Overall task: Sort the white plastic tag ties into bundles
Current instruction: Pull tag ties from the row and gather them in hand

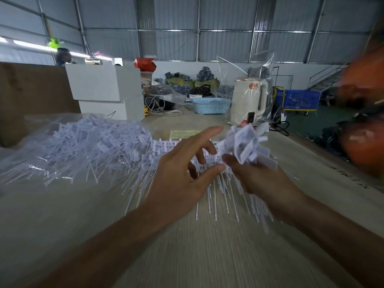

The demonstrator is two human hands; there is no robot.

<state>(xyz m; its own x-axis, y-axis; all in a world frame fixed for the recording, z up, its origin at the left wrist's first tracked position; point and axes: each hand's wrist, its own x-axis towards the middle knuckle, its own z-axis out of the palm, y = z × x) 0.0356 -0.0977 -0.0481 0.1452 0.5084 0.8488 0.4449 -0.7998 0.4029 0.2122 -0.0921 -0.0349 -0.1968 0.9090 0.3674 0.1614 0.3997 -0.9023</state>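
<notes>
Both forearms are bare to the frame's edge; left grip and right grip wear no gloves or rings

A pale wood-grain table carries a loose tie heap, a blue basket, and 2 stacked white boxes.

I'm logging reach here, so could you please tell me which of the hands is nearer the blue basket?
Right. The right hand grips a tie bundle just below and right of the basket; the left hand hovers open, lower and further left.

One head-worn wide-angle view looks forward and down — close over the table — with the warehouse wall far behind.
</notes>
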